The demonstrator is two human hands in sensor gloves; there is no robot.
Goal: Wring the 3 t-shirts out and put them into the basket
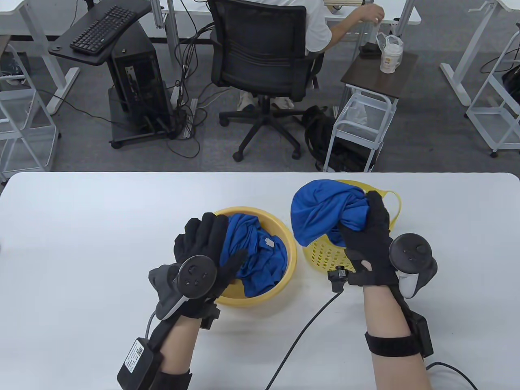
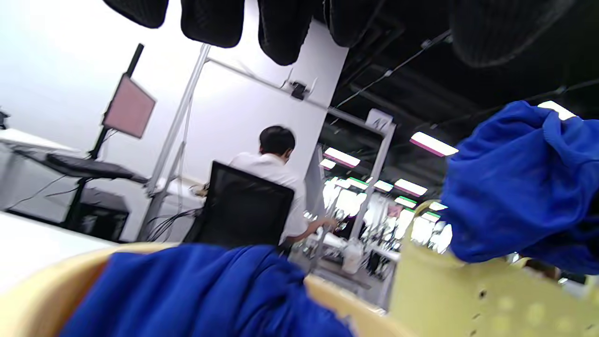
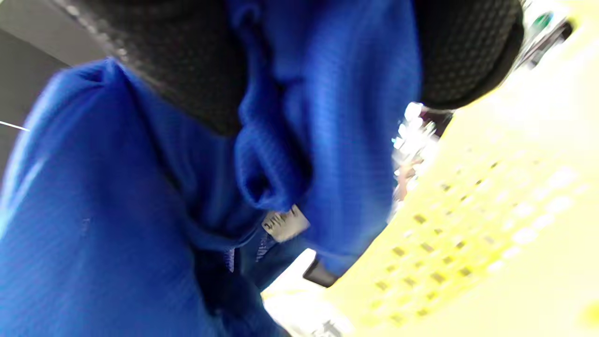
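1. Perforated basket (image 1: 325, 254) sits right of the yellow bowl (image 1: 284, 239).
2. Bunched blue t-shirt (image 1: 321, 211), right hand (image 1: 371, 243) clenched around it, hangs directly over the basket, so just straight down.
3. Left hand (image 1: 203, 252), fingers extended, holding nothing, hovers over the bowl's leftover blue shirts (image 1: 260, 252).

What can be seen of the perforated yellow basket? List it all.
The perforated yellow basket looks like pale yellow plastic, its wall dotted with rows of small holes and a loop handle on its far side. It stands upright on the white table, right of the round yellow basin. A bunched blue t-shirt, gripped by the right hand, covers its opening.
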